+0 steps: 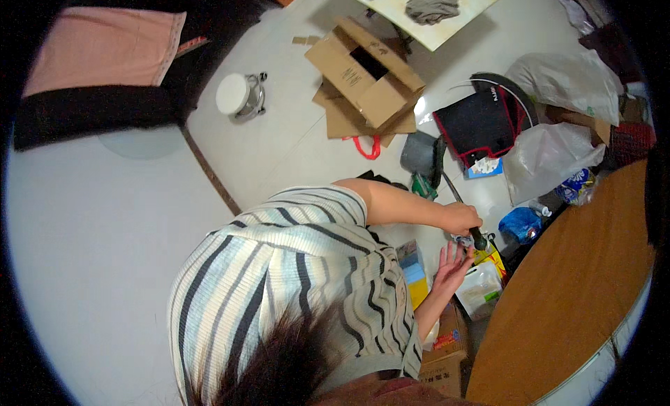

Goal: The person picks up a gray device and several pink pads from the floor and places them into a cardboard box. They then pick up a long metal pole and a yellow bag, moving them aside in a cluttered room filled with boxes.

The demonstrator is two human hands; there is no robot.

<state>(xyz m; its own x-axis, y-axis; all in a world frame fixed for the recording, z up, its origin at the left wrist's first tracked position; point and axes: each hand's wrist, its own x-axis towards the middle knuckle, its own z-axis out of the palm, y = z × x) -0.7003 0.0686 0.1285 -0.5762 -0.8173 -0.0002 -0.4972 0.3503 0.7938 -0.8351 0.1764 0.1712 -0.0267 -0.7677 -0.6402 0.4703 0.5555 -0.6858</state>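
Left hand (460, 216) grips a dark round-ended object (479, 240), right hand (452, 269) spread at its seven o'clock; looks mid-handling, probably needs steadying next.

Dark object (479, 239) was gripped by left hand (461, 217); right hand (453, 268) was held open beside it. White stool (232, 94) noted.

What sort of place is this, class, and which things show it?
Probably a cluttered room in a home, perhaps partly used for storage: there are a round white stool, a large cardboard box and a pale plastic bag.
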